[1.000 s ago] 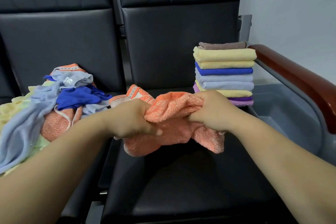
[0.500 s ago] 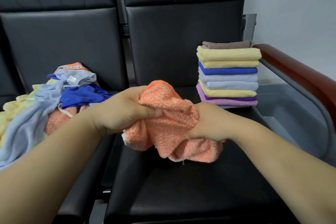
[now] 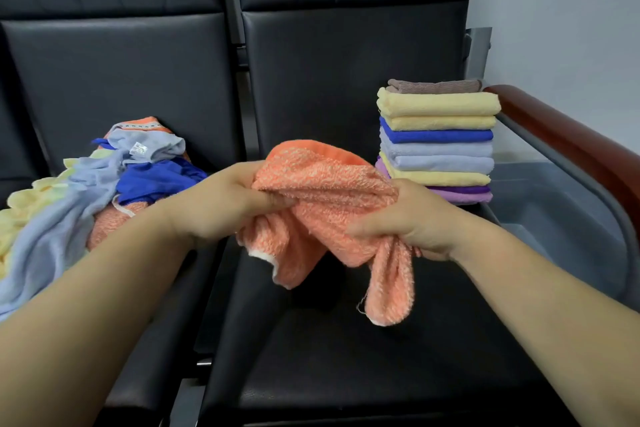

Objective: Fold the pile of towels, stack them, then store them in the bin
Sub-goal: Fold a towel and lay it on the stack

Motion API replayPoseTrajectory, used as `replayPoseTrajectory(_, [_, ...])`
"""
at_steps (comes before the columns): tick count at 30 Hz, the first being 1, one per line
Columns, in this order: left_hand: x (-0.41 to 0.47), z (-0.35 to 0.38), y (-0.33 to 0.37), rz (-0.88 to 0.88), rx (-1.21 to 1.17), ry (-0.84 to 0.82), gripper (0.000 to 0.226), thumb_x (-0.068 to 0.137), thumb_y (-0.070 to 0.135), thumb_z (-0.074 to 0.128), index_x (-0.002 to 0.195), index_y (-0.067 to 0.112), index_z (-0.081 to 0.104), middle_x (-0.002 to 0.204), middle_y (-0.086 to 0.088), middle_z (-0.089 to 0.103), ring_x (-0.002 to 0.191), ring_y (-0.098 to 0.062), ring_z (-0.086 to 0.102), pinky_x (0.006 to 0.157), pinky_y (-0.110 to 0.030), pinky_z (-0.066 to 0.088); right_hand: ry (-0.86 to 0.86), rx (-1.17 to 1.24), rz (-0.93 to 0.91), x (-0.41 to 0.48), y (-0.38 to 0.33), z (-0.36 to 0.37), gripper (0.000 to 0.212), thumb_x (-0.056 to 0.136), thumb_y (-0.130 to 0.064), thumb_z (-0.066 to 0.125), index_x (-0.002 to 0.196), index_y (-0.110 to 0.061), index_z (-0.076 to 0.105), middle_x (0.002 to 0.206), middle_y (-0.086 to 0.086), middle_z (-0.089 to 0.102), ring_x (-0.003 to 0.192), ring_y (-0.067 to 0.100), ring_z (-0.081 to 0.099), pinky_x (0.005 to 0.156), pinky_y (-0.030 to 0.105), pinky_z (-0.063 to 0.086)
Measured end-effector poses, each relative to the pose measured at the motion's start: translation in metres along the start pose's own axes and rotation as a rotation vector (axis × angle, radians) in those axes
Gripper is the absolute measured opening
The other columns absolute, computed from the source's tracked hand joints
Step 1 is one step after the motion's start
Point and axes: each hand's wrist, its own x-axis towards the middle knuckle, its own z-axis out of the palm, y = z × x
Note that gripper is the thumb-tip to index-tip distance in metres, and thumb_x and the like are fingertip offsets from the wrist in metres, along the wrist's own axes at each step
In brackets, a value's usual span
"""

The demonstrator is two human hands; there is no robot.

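Gripping the bunched orange towel [image 3: 329, 204] mid-frame above the seat, my left hand [image 3: 228, 204] and right hand [image 3: 412, 218] both clutch it; I'm on folding, and next I'd say find its corners.

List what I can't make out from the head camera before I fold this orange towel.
Head view:
- orange towel: corners bunched inside left hand and right hand; which edge is held is unclear.
- unfolded pile: cut off by the left edge, overlapped by the left forearm; count unknown.
- tag in the pile: too small to read.
- bin: partly hidden by the armrest and right forearm.
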Motion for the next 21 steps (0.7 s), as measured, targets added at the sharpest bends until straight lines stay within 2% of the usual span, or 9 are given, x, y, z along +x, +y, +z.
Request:
replayPoseTrajectory(3, [0.002,0.006,0.002,0.042,-0.183,0.059,0.033,0.086,0.017,0.066,0.118,0.010,0.067,0.114,-0.014,0.075,0.109,-0.029,0.071,0.092,-0.042,0.059,-0.006,-0.443,0.073,-0.001,0.000,0.002,0.050,0.073,-0.026,0.093,0.116,-0.033,0.069,0.108,-0.011,0.076,0.102,0.005,0.072,0.093,0.032,0.058])
replayPoseTrajectory(6, [0.003,0.014,0.005,0.041,-0.280,0.044,0.035,0.084,0.007,0.076,0.117,0.011,0.067,0.111,-0.012,0.075,0.104,-0.028,0.072,0.089,-0.041,0.060,0.125,-0.627,0.076,0.003,0.003,0.004,0.031,0.074,-0.033,0.090,0.098,-0.032,0.070,0.091,-0.013,0.075,0.085,0.004,0.071,0.082,0.029,0.058])
replayPoseTrajectory(8, [0.003,0.016,0.007,0.055,-0.032,-0.006,0.043,0.079,0.007,0.082,0.118,0.013,0.067,0.112,-0.005,0.076,0.107,-0.021,0.072,0.091,-0.033,0.058,0.198,-0.606,0.060,0.005,0.004,0.000,0.017,0.079,-0.027,0.085,0.086,-0.020,0.071,0.081,-0.006,0.075,0.078,0.012,0.072,0.079,0.036,0.060])
replayPoseTrajectory(10, [0.004,0.014,0.007,0.017,0.450,-0.051,0.046,0.071,0.021,0.092,0.112,0.024,0.070,0.106,0.010,0.077,0.100,-0.005,0.071,0.090,-0.026,0.055,0.245,-0.620,0.030,0.008,0.005,-0.005,0.018,0.081,-0.027,0.082,0.085,-0.011,0.073,0.082,0.002,0.076,0.081,0.020,0.073,0.083,0.045,0.061])
replayPoseTrajectory(11, [0.006,0.013,0.005,-0.018,0.648,-0.061,0.045,0.067,0.032,0.095,0.106,0.027,0.071,0.101,0.013,0.076,0.095,-0.002,0.070,0.088,-0.028,0.055,0.260,-0.602,0.022,0.009,0.006,-0.006,0.019,0.082,-0.028,0.080,0.086,-0.011,0.073,0.084,0.003,0.076,0.084,0.021,0.073,0.085,0.048,0.060])
replayPoseTrajectory(13, [0.007,0.010,0.003,-0.058,0.761,-0.040,0.041,0.063,0.050,0.087,0.094,0.026,0.073,0.091,0.011,0.075,0.087,-0.003,0.069,0.087,-0.035,0.054,0.252,-0.467,0.008,0.009,0.007,-0.006,0.016,0.084,-0.029,0.079,0.096,-0.018,0.077,0.094,0.000,0.078,0.093,0.018,0.074,0.091,0.049,0.060])
replayPoseTrajectory(15, [0.007,0.005,0.002,-0.042,0.579,-0.007,0.030,0.072,0.044,0.086,0.092,0.024,0.075,0.091,0.007,0.078,0.088,-0.006,0.072,0.085,-0.035,0.055,0.223,-0.299,-0.039,0.009,0.007,-0.004,0.022,0.085,-0.028,0.078,0.107,-0.026,0.077,0.106,-0.002,0.078,0.104,0.017,0.074,0.098,0.052,0.057])
replayPoseTrajectory(18, [0.003,0.000,0.004,0.021,0.138,-0.032,0.024,0.087,0.016,0.079,0.110,0.013,0.074,0.109,-0.003,0.078,0.106,-0.016,0.072,0.091,-0.030,0.057,0.134,-0.081,-0.101,0.005,0.000,-0.003,0.035,0.087,-0.016,0.082,0.121,-0.021,0.072,0.116,0.004,0.077,0.110,0.023,0.073,0.100,0.051,0.057])
replayPoseTrajectory(21, [0.003,0.000,0.005,0.101,-0.164,0.029,0.027,0.085,0.012,0.069,0.112,0.010,0.072,0.115,-0.011,0.075,0.111,-0.026,0.071,0.092,-0.036,0.058,-0.021,-0.191,-0.027,-0.003,-0.008,-0.001,0.044,0.080,-0.013,0.088,0.120,-0.020,0.071,0.112,-0.001,0.078,0.106,0.016,0.075,0.095,0.037,0.059])
